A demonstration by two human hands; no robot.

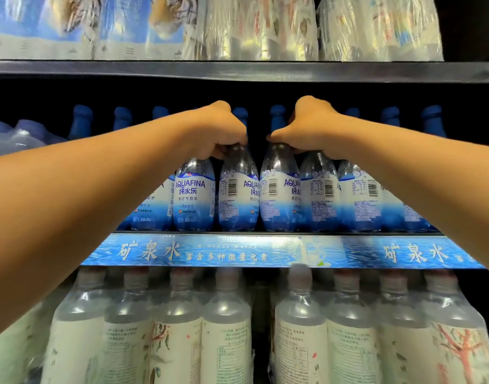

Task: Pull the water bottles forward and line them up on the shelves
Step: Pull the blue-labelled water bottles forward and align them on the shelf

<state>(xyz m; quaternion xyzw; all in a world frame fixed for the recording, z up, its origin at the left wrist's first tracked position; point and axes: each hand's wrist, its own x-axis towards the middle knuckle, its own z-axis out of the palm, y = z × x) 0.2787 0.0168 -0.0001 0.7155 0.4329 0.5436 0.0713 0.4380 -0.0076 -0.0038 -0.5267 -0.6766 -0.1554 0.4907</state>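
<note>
A row of small Aquafina bottles with blue caps and blue-and-white labels stands along the front of the middle shelf (pixel 237 234). My left hand (pixel 218 131) is closed over the neck of one front bottle (pixel 237 189). My right hand (pixel 307 128) grips the neck of the bottle beside it (pixel 279 189). The two held bottles stand nearly touching at the shelf's front edge. More blue-capped bottles (pixel 81 120) stand further back in the dark of the shelf. My forearms hide parts of the row at both sides.
A blue price strip (pixel 237 250) with white characters runs under the middle shelf. Below it stand shrink-wrapped packs of larger bottles (pixel 182 328). Wrapped packs (pixel 251 26) fill the top shelf above a grey shelf edge (pixel 237 69). Another wrapped pack (pixel 13 137) sits at the far left.
</note>
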